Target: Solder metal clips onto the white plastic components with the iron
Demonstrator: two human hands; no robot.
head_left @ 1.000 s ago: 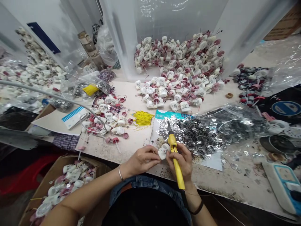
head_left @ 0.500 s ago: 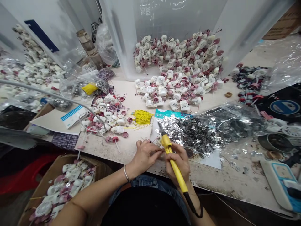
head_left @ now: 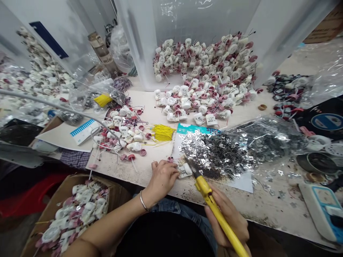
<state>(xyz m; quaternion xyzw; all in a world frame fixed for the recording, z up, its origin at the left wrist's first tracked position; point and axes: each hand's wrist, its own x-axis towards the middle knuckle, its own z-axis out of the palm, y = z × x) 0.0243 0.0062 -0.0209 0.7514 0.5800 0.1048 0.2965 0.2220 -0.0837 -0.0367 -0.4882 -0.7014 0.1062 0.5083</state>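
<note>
My right hand (head_left: 227, 217) is wrapped round a yellow soldering iron (head_left: 211, 200), whose dark tip points up and left toward the near edge of a heap of small metal pieces (head_left: 214, 150). My left hand (head_left: 163, 176), with a bracelet at the wrist, rests on the table with fingers closed at a small white plastic part (head_left: 184, 170). The part lies just left of the iron's tip. A bundle of yellow wires (head_left: 163, 132) lies beyond my left hand, beside a cluster of white and pink parts (head_left: 134, 137).
A large pile of white and pink parts (head_left: 203, 64) fills the back, partly inside a translucent bin (head_left: 138, 53). A cardboard box (head_left: 115, 196) of parts stands below left. A power strip (head_left: 318, 210) lies at right. A grey cable (head_left: 66, 107) crosses the left side.
My right hand and the iron have moved right and toward me. The white part, mostly hidden before, now shows between my left fingers and the iron's tip.
</note>
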